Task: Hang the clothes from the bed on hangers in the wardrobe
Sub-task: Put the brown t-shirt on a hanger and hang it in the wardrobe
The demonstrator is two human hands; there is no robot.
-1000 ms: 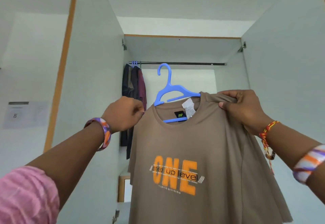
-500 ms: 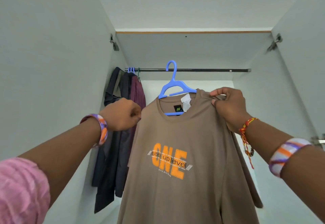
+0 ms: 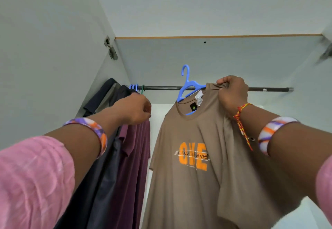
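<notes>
My right hand (image 3: 231, 92) is pinching the shoulder of the brown shirt (image 3: 194, 157) on its blue hanger (image 3: 187, 85), just at the rod (image 3: 269, 89). My left hand (image 3: 136, 109) is curling by the hung clothes (image 3: 125, 148), holding nothing I can see. The rod's right side is showing bare.

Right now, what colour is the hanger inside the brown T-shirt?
Blue hanger, clearest in the head view, its hook raised above the rail.
</notes>
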